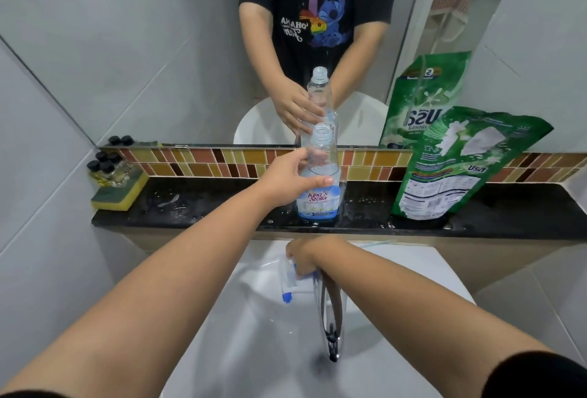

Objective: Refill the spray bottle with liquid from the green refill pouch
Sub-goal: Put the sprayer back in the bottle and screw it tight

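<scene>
Two bare hands are recorded over a white sink (pixel 397 270) below a black ledge (pixel 190 207).

Spray bottle (pixel 319 188): clear plastic with a blue and white label, stood upright on the wet ledge in front of the mirror (pixel 127 48). Its threaded neck is uncapped. A low level of liquid is seen inside.

Left hand (pixel 287 180): wrapped around the bottle's upper body, thumb across the front and fingers curled behind, closed firmly on it.

Right hand (pixel 301 254): held lower, over the sink just below the ledge edge, closed around the spray head (pixel 287 280), a white trigger piece with a blue nozzle tip pointing down. The spray head is apart from the bottle.

Green refill pouch (pixel 457 165): stood on the ledge to the right of the bottle, well apart from it, leaned back against the mirror with its top bent over to the right. It is touched by neither hand.

Tap (pixel 332 318): chrome, seen beside the right forearm, reaching out over the basin.

Sponge (pixel 117 194): yellow and green, laid at the left end of the ledge, with several small black-capped bottles (pixel 106 169) stood on it.

Tile strip (pixel 222 162): brown and yellow mosaic, set between ledge and mirror.
</scene>
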Motion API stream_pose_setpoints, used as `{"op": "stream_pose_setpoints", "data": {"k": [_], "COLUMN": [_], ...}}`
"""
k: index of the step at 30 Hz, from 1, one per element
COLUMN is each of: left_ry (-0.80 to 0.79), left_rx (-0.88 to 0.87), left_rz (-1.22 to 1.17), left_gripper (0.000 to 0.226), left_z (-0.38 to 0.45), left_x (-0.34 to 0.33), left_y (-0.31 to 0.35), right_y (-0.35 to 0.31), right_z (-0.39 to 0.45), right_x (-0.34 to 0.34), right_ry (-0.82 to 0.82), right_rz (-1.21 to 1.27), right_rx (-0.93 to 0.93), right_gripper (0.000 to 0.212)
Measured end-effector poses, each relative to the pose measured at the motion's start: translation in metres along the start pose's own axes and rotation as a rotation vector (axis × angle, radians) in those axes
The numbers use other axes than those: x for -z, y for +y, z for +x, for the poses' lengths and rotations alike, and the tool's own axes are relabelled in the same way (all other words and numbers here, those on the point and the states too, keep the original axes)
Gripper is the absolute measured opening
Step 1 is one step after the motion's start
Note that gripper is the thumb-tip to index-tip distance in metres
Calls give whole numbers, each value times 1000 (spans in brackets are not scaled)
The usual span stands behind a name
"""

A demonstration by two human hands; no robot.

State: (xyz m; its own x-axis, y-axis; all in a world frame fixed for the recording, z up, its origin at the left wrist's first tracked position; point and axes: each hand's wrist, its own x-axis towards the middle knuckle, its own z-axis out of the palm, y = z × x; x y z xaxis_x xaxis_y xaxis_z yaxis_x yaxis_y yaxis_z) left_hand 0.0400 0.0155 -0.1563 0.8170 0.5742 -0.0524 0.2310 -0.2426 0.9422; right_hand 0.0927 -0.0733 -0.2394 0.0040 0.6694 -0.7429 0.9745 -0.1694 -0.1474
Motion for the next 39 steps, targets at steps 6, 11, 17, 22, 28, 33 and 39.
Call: {"op": "stream_pose_setpoints", "data": {"k": [6, 11, 17, 22, 28, 33, 39], "left_ry": [-39, -37, -36, -37, -32, -33, -52], "left_rx": [-11, -3, -1, 15, 39, 82, 76], "left_rz": [-28, -47, -76, -78, -92, -99, -75], "left_gripper": [38, 38, 39, 39, 41, 44, 45], "left_z": [1, 0, 1, 1, 3, 4, -1], "left_x": [4, 5, 4, 5, 6, 8, 6], "left_y": [-7, -13, -14, -17, -16, -14, -5], "right_y": [-14, -11, -7, 0, 37, 57, 74], "right_z": [13, 20, 2, -61, -168, -240, -279], "right_x": [2, -4, -7, -14, -35, -5, 52], "right_ry": [67, 71, 279, 644, 1078, 1339, 1461], "right_rz": [-181, -230, -147, 144, 437, 768, 1033], "right_rx": [19, 56, 53, 118, 170, 386, 703], "right_gripper": [34, 37, 32, 32, 36, 35, 34]}}
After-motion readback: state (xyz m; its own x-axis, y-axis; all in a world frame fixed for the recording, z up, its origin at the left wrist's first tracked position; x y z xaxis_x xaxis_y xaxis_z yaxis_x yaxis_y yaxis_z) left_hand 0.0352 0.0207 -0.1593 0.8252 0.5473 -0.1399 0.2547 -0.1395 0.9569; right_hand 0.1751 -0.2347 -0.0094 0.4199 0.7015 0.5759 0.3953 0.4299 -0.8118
